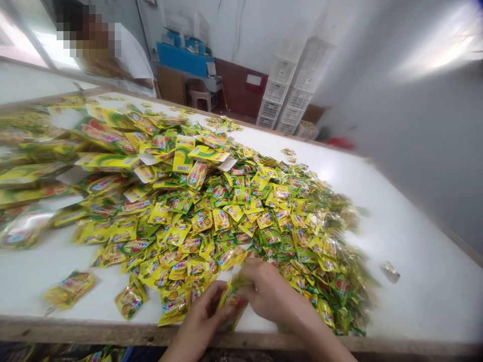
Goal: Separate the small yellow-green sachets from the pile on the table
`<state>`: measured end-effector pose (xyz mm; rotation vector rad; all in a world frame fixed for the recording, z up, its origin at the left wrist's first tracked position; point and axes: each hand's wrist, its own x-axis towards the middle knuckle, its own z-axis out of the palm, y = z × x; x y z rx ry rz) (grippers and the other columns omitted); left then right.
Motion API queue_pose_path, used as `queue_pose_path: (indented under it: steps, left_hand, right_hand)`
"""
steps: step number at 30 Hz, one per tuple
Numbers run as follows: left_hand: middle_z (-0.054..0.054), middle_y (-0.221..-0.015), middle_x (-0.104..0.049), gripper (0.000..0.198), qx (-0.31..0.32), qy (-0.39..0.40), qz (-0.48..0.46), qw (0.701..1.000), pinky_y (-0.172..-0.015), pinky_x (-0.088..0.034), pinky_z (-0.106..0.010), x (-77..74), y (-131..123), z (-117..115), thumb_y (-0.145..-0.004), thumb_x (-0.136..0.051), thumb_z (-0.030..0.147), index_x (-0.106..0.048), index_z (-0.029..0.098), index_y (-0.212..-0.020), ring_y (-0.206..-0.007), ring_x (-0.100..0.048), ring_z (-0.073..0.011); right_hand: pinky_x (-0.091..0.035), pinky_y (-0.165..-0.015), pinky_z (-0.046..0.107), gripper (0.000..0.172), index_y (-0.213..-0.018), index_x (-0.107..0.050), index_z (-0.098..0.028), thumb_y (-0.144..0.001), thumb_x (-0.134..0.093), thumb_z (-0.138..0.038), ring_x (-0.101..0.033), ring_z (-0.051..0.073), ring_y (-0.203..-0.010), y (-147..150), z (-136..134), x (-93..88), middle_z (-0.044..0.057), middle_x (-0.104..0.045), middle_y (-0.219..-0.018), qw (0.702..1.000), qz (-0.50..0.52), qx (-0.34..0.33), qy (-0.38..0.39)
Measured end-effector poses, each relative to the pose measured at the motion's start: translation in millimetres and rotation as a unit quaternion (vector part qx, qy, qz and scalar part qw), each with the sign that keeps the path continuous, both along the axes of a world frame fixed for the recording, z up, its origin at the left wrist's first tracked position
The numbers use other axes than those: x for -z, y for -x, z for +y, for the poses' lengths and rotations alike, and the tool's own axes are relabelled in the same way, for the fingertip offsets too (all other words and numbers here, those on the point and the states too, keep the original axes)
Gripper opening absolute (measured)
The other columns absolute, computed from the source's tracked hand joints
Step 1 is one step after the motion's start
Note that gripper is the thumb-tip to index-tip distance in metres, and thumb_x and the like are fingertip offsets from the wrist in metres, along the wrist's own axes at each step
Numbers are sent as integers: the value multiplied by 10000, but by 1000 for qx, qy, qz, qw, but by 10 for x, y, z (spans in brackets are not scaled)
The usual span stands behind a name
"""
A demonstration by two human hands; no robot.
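Near the front edge of the table, my left hand (pixel 207 314) is closed around a small yellow-and-green carton (pixel 231 301), thumb across its near face. A pale patch, perhaps a flap, shows at the carton's upper end. My right hand (pixel 269 289) bends over that end with curled fingers; what they pinch is hidden and blurred. Just beyond both hands spreads a large heap of small yellow and green sachets (pixel 241 216). A few loose sachets (pixel 130 297) lie to the left of my left hand.
Printed cartons (pixel 109 161), some with flaps open, pile up at left on the white table (pixel 411 236). A wooden rim (pixel 94 327) edges it. One silvery sachet (pixel 390 272) lies at right. Across the table is another person (pixel 132 55). White crates (pixel 290 90) stand stacked behind.
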<state>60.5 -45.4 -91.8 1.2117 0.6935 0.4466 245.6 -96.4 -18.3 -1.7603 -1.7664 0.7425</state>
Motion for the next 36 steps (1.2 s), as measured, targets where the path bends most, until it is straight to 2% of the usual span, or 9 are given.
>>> queue_pose_path:
  steps: [4,7,13,16,19,24,27,31,36]
  left_hand:
    - [-53,-947,-723,264,-22,51,-19,998,-809,-487,-309,5,-84,-6,-776,-712,380,-696,188,-958,-924,-634,-253]
    - [-49,-928,-728,271,-28,57,-20,998,-778,-496,-299,30,-107,-14,-755,-734,372,-704,195,-957,-906,-639,-251]
    - [-59,-1131,-728,368,-37,6,10,999,-993,-442,-373,65,-92,-40,-721,-766,349,-723,234,-1068,-1106,-614,-305]
    - [-74,-1202,-706,395,-50,22,44,998,-1040,-413,-416,57,-27,-50,-746,-734,411,-726,230,-1097,-1162,-588,-323]
    - [-76,-1232,-691,397,-84,89,74,990,-1076,-385,-432,-7,41,-42,-826,-626,467,-720,221,-1124,-1240,-540,-310]
    - [-60,-1109,-741,355,0,120,62,991,-988,-454,-400,-225,15,41,-781,-661,308,-713,217,-1120,-1058,-647,-279]
    - [-44,-1091,-750,342,-28,89,75,993,-957,-480,-369,-242,-9,90,-797,-657,313,-707,237,-1126,-1035,-663,-258]
    - [-43,-1058,-771,297,-89,-2,112,990,-954,-517,-359,-39,46,138,-759,-715,420,-771,243,-992,-1042,-683,-272]
    - [-23,-1040,-779,281,-108,-133,125,977,-895,-566,-323,182,62,172,-752,-720,433,-778,276,-976,-1001,-707,-256]
  right_hand:
    - [-423,-672,252,205,-900,-650,-233,-764,-664,-80,-592,171,-756,-8,27,-32,-5,-648,-811,999,25,25,5]
    - [-428,-687,271,128,-799,-684,-232,-755,-746,-129,-585,180,-779,5,33,82,-6,-636,-776,997,23,64,-25]
    - [-422,-952,398,125,-714,-744,-246,-833,-710,-228,-538,244,-1094,94,-112,309,46,-649,-1113,997,49,-30,-50]
    - [-454,-924,377,114,-884,-750,-262,-888,-637,-260,-568,230,-1059,105,-228,385,58,-655,-1098,985,145,71,-61]
    - [-501,-581,265,186,-980,-708,-219,-839,-675,-335,-607,163,-682,141,-312,525,39,-658,-827,916,337,218,-5]
    - [-198,-317,160,221,-749,-671,-167,-636,-817,-289,-305,25,-336,289,-325,661,-70,-511,-524,778,565,233,144]
    - [-248,-330,159,227,-796,-746,-157,-646,-817,-312,-344,23,-361,307,-273,636,-44,-550,-573,787,558,246,96]
    - [-393,-381,192,324,-850,-797,-157,-753,-736,-459,-487,59,-420,259,-205,631,24,-625,-713,813,532,235,38]
    - [-464,-423,209,304,-819,-785,-179,-621,-845,-401,-537,92,-410,271,-151,681,-19,-597,-547,823,506,256,41]
